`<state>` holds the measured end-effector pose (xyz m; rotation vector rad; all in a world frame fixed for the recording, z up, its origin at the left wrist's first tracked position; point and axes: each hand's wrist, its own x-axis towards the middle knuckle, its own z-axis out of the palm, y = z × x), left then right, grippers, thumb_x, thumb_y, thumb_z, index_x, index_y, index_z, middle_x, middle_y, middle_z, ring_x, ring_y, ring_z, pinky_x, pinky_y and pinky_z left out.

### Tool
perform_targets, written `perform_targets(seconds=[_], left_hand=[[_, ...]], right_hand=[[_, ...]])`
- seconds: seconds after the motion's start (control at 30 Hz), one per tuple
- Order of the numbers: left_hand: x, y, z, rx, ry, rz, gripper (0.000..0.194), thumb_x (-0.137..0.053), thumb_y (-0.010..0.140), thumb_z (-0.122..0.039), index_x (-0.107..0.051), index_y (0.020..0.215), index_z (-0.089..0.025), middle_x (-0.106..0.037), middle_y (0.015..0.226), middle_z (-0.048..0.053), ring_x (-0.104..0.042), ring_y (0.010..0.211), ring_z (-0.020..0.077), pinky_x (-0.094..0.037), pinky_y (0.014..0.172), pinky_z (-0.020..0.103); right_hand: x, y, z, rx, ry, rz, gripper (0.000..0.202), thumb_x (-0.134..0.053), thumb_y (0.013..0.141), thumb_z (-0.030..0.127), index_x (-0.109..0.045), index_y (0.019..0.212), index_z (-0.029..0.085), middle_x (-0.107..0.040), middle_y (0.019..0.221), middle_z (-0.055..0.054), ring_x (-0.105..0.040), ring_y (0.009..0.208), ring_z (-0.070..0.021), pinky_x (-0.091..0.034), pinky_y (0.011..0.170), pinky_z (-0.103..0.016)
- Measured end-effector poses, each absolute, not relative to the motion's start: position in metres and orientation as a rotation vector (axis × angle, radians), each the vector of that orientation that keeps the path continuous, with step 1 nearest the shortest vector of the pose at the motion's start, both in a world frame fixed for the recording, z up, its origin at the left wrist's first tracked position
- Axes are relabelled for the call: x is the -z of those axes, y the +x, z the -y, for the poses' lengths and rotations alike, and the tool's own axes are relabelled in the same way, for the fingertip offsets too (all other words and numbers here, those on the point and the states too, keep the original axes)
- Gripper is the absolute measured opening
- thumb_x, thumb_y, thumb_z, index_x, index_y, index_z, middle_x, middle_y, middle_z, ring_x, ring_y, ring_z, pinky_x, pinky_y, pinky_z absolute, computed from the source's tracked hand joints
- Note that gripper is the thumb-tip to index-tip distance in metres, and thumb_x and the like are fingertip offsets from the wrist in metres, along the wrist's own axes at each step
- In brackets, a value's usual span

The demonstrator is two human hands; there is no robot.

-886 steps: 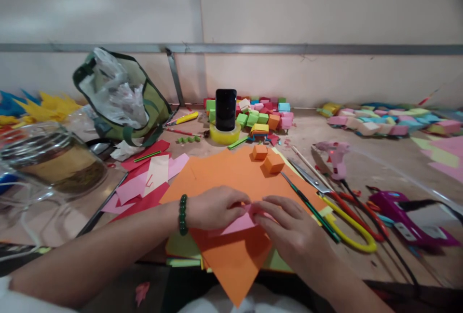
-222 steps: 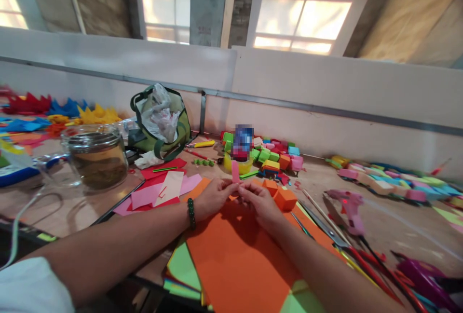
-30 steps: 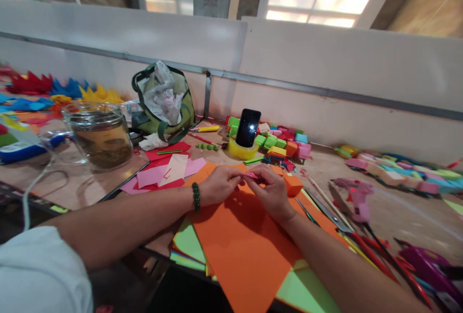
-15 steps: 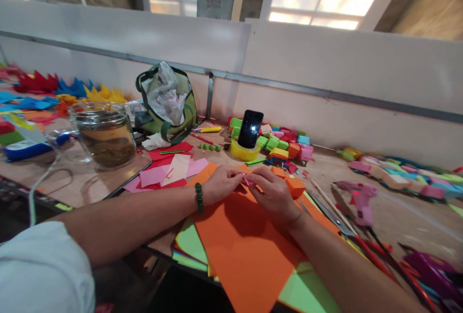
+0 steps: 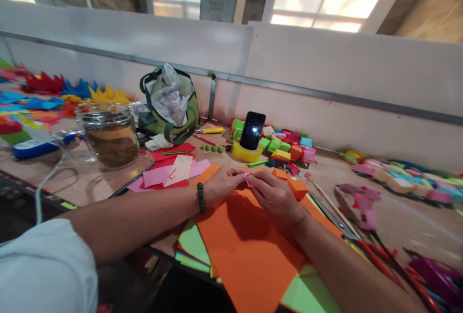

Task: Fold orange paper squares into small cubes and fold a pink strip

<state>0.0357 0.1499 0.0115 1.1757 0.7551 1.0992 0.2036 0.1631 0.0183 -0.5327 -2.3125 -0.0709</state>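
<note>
A small folded piece of pink paper (image 5: 248, 179) is pinched between both hands, above a large orange sheet (image 5: 253, 236). My left hand (image 5: 222, 185), with a green bead bracelet (image 5: 201, 198) at the wrist, grips its left side. On the other side, the fingers of my right hand (image 5: 277, 195) close on the same paper. Green sheets (image 5: 195, 243) show beneath the orange one. Pink and red paper pieces (image 5: 155, 177) lie left of my left hand. Small orange paper blocks (image 5: 297, 188) sit just beyond my right hand.
A phone (image 5: 252, 130) leans in a yellow tape roll (image 5: 246, 151). At the right are scissors (image 5: 352, 236), a pink glue gun (image 5: 363, 202) and a purple tool (image 5: 437, 274). A glass jar (image 5: 110, 139) and green bag (image 5: 171, 105) stand left. Colourful paper blocks (image 5: 285, 146) line the back.
The view has shifted slightly, so the scene sits a little further right and lower. The pink paper between my fingers shows at a slightly different angle. Both hands keep their hold.
</note>
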Motion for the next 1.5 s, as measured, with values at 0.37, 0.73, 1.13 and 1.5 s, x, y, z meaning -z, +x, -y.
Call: perform_targets(seconds=[0.37,0.73,1.13,1.5], left_hand=[[-0.016,0.036,-0.148,-1.114,1.173,-0.73,0.019,-0.066,0.074,-0.029,-0.068,0.074,-0.01,-0.061,0.068,0.002,-0.05,0.064,0.0089,-0.038,0.067,0.023],[-0.009,0.031,-0.153,-1.192,1.482,-0.888,0.029,-0.055,0.083,-0.033,-0.066,0.096,-0.011,-0.06,0.069,0.002,-0.052,0.066,0.0118,-0.043,0.068,0.025],[-0.019,0.032,-0.147,-0.994,1.313,-0.876,0.056,-0.054,0.086,-0.034,-0.041,0.136,-0.013,-0.065,0.077,0.003,-0.06,0.067,0.0111,-0.043,0.063,0.022],[-0.007,0.026,-0.157,-1.14,1.201,-0.866,0.028,-0.077,0.067,-0.037,-0.07,0.077,-0.012,-0.065,0.074,0.003,-0.054,0.065,0.0085,-0.042,0.067,0.023]], right_hand=[[-0.014,0.207,-0.168,0.281,-0.51,2.358,0.023,-0.048,0.089,0.014,-0.067,0.101,0.018,-0.067,0.09,-0.011,-0.065,0.084,-0.0184,-0.056,0.073,-0.03],[-0.017,0.208,-0.164,-0.209,-0.637,2.277,0.022,-0.053,0.085,0.023,-0.064,0.104,0.02,-0.066,0.098,-0.009,-0.063,0.09,-0.0209,-0.051,0.08,-0.036],[-0.012,0.2,-0.174,-0.705,-0.974,1.801,0.027,-0.059,0.082,0.04,-0.065,0.069,0.018,-0.059,0.061,-0.001,-0.05,0.056,-0.012,-0.04,0.054,-0.024],[-0.013,0.196,-0.168,-0.787,-0.967,1.773,0.024,-0.065,0.074,0.038,-0.062,0.063,0.017,-0.055,0.057,0.0,-0.046,0.052,-0.011,-0.037,0.05,-0.024]])
